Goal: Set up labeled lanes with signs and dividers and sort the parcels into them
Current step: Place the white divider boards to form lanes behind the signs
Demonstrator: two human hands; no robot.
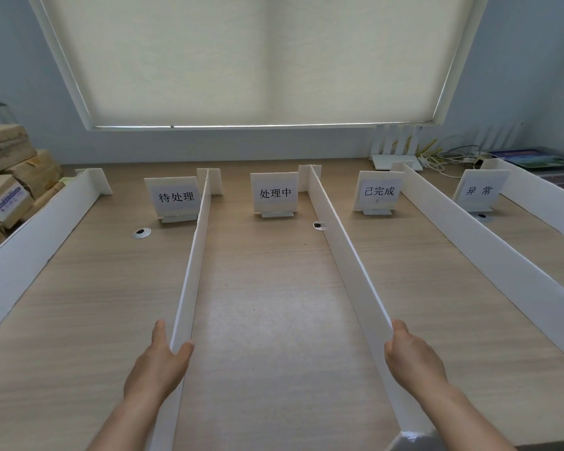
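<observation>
Several long white dividers stand upright on the wooden table point(274, 320), forming lanes. My left hand point(158, 359) pinches the top edge of the second divider point(194, 255) between thumb and fingers. My right hand point(411, 356) grips the top edge of the third divider point(342, 252). At the far end of the lanes stand white signs: 待处理 point(175, 196), 处理中 point(275, 193), 已完成 point(379, 191) and 异常 point(479, 190). Brown cardboard parcels point(10, 177) are stacked at the far left, outside the lanes.
An outer divider point(36, 242) bounds the left lane; two more dividers point(489, 242) run along the right. A white router point(396, 148) with cables and a colourful booklet point(534, 157) lie at the back right. Two cable grommets point(141, 233) are set in the table.
</observation>
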